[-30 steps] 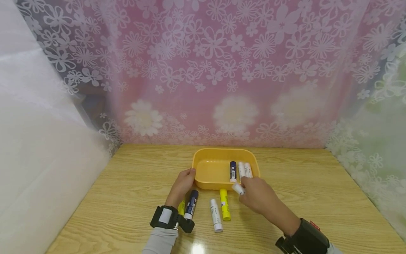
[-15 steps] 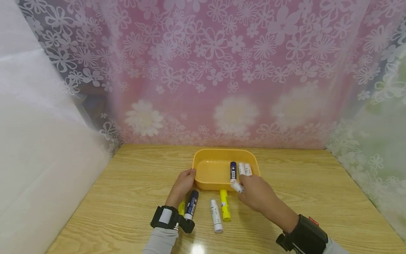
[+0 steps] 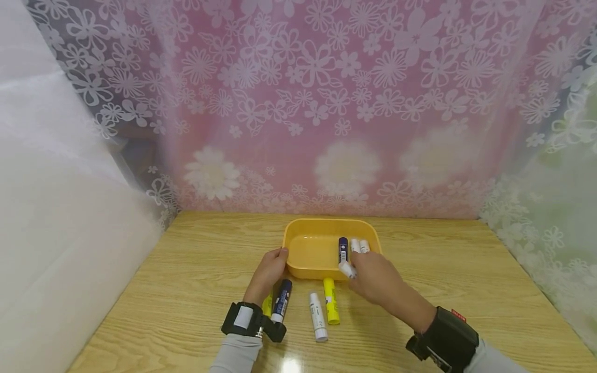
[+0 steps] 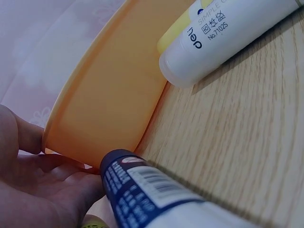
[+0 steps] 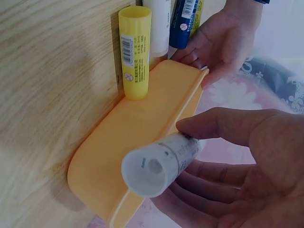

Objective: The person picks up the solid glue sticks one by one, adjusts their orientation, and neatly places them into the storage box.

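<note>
My right hand [image 3: 377,277] pinches a white glue stick [image 5: 159,164] between thumb and fingers, over the front rim of the yellow plastic basket [image 3: 310,273]. Its open-looking hollow base faces the right wrist camera. With the thumb at the rim and fingers against the outside wall, my left hand [image 3: 269,270] holds the basket's left end. Inside, a dark blue glue stick [image 3: 343,249] and two white glue sticks [image 3: 355,245] lie side by side at the right; my right hand partly covers the white ones.
In front of the basket lie a yellow glue stick [image 3: 331,301], a white glue stick [image 3: 318,317] and a dark blue glue stick [image 3: 282,301]. Another yellow one [image 3: 267,304] is partly hidden by the left wrist. A floral curtain [image 3: 326,103] hangs behind the wooden table [image 3: 224,243].
My right hand has shifted slightly left and forward with the white glue stick, now covering more of the white sticks in the basket. My left hand and the basket have stayed put.
</note>
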The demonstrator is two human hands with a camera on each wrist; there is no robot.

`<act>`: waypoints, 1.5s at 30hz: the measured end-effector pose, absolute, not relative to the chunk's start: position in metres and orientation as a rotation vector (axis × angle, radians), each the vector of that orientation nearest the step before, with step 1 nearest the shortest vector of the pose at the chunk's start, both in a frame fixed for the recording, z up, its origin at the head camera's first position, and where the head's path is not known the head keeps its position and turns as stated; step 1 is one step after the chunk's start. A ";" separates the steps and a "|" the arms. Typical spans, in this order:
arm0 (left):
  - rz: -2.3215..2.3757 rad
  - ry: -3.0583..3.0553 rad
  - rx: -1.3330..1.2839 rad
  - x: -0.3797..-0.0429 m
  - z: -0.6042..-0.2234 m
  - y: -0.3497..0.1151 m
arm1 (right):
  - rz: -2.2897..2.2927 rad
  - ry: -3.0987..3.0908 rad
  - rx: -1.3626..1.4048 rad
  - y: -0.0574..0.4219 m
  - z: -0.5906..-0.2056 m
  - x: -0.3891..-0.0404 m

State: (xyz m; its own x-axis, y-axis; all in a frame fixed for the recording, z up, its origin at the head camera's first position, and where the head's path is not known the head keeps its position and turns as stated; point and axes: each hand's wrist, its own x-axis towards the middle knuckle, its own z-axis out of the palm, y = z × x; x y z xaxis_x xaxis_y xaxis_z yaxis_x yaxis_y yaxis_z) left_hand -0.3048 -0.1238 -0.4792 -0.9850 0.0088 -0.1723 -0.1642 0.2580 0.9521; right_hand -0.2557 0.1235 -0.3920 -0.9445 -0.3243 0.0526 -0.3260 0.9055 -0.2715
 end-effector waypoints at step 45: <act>1.804 2.375 -0.188 -0.304 -0.478 -0.123 | 0.336 -3.184 0.636 0.116 -0.387 -0.279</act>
